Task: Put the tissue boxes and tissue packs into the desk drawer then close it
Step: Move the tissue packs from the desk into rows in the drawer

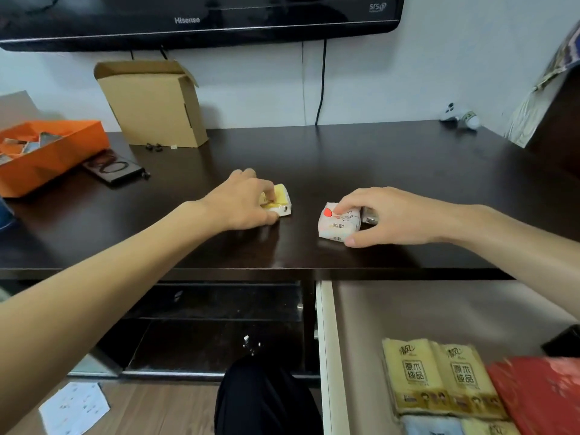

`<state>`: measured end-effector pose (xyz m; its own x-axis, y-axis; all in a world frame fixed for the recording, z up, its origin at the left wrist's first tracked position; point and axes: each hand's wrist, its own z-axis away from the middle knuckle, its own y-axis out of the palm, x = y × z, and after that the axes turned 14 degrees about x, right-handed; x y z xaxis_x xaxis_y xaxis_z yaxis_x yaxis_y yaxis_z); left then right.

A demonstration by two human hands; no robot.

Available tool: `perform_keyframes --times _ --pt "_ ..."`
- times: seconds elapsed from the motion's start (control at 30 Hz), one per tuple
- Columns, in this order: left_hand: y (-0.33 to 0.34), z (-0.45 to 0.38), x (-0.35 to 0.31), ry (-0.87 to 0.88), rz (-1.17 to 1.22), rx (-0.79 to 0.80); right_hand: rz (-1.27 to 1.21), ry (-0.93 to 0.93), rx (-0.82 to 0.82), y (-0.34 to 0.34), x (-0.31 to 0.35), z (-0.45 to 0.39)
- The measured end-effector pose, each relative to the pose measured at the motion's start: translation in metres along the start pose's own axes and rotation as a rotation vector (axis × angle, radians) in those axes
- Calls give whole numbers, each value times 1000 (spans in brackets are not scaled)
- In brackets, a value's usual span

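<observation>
Dark wood worktop [376,158] carries two small tissue packs near its front edge, well apart from each other; the left hand [241,202] curls over the yellow tissue pack [281,199], fingers closed around its sides, while the right hand [386,215] pinches the white tissue pack [337,226] between thumb and fingers; both packs look still in contact with the surface, so each grip seems set for lifting; taking one pack per hand would save a trip. Below the front edge, at the right, the drawer [326,340] stands pulled open, ready to receive them; yellow packs [439,378] and a red box [539,400] already lie inside.
</observation>
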<state>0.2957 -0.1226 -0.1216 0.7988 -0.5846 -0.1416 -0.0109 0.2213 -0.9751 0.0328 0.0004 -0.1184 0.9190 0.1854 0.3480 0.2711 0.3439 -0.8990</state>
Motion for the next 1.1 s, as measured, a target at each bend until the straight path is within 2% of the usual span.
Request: perform_keyframes --times 0.2,0.43,0.7,0.83,0.97,1.1 --pt "-2 12 -8 61 181 49 -8 -9 -57 3 1 8" --pt "-1 22 -20 65 134 117 7 37 -54 5 11 11" --pt "-1 50 -42 94 136 92 11 -5 -166 8 22 32" --pt "-1 83 -68 198 189 21 -116 -27 -176 11 30 75" --pt "11 123 -102 312 190 -6 -128 -24 -147 25 32 125" --pt "31 167 -136 439 211 23 -143 37 -93 46 36 184"
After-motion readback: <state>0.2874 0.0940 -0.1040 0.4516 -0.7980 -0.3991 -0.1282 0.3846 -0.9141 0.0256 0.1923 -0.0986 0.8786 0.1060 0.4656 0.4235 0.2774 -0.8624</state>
